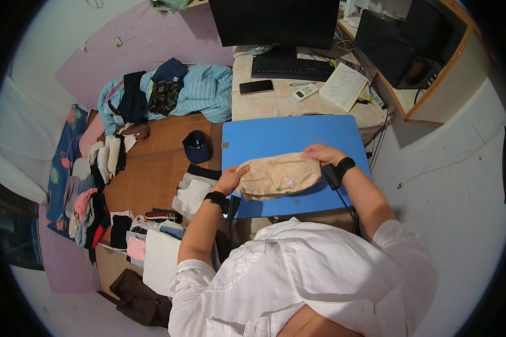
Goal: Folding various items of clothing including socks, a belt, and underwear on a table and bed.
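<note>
A folded beige cloth [272, 174] with a small green and pale print is stretched between my hands, just over a blue tabletop [289, 132]. It looks like a garment, but the folds hide its exact kind. My left hand [229, 180] grips its left end, thumb on top. At the upper right corner, my right hand [324, 153] pinches the cloth. Black straps with small dark devices sit on both wrists.
Beyond the blue table, a desk holds a monitor [275, 22], keyboard [292, 68], phone [256, 86] and open notebook [344, 87]. Left, a bed mat [157, 151] carries a navy cap [196, 147] and several clothing piles. A wooden cabinet [450, 84] stands at right.
</note>
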Available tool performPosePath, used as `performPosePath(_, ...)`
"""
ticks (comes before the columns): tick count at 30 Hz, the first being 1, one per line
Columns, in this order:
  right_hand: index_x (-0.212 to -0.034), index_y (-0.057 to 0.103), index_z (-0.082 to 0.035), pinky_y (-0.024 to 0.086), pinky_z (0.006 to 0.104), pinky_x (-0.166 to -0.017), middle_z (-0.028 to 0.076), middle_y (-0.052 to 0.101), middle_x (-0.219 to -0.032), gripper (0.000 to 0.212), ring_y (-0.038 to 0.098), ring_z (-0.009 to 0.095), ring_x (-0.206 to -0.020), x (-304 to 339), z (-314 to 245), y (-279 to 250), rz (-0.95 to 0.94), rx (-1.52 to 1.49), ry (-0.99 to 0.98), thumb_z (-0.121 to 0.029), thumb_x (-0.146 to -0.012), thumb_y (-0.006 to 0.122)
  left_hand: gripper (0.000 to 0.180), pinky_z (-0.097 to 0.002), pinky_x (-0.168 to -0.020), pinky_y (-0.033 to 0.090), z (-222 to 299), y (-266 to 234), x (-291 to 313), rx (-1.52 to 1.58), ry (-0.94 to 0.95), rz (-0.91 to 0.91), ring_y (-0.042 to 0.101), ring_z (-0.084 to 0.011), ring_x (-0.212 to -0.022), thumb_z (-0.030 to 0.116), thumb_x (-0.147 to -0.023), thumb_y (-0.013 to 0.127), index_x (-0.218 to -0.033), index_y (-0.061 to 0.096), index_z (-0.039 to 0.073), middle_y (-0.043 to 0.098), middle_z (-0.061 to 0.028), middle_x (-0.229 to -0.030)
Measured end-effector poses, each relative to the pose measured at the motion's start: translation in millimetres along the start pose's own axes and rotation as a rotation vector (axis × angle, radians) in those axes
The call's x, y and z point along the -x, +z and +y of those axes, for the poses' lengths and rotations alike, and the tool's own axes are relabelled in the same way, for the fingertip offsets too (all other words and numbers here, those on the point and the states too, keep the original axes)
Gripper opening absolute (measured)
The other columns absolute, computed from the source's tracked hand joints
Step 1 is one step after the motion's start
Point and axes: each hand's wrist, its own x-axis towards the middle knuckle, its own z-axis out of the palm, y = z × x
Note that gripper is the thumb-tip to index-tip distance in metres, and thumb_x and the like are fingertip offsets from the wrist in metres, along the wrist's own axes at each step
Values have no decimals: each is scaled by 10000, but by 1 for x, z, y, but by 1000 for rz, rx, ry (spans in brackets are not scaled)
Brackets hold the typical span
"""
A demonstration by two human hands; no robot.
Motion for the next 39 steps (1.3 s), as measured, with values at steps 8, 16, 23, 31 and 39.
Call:
performPosePath(8,-1224,330,14,467,265,-714,157,476,-1114,773,536,195,-911,24,56,55,28,117,17,-170,-619,774,412,-240,-542,407,-49,-25,-4,-188,-118,196,520,-117,-608,303,-794,623,-1007,532,-38,574,-42,-765)
performPosePath(16,-1002,500,12,438,277,-616,49,551,-790,370,524,143,-706,36,90,74,361,446,-130,-109,-690,659,284,-297,-772,466,-60,-51,9,64,-109,135,579,-194,-840,81,-800,554,-1043,494,-54,579,-94,-951)
performPosePath(23,-900,540,29,431,263,-621,49,557,-783,162,525,136,-710,40,84,50,265,-459,-169,-81,-791,491,292,-250,-609,432,-57,-27,11,-94,17,197,543,-111,-685,221,-832,586,-981,538,-25,589,-33,-799)
performPosePath(31,-987,482,31,428,386,-662,172,567,-837,249,545,304,-727,17,86,59,845,321,-301,-183,-865,447,268,-364,-612,448,-54,4,-15,-690,440,401,570,-314,-659,261,-859,504,-872,568,1,601,-169,-708)
performPosePath(39,-1072,468,10,402,428,-816,163,525,-914,299,478,349,-924,32,87,74,1053,809,-298,-142,-816,489,194,-422,-689,412,-43,13,-14,-1178,817,569,488,-365,-828,160,-783,562,-916,506,30,500,-164,-883)
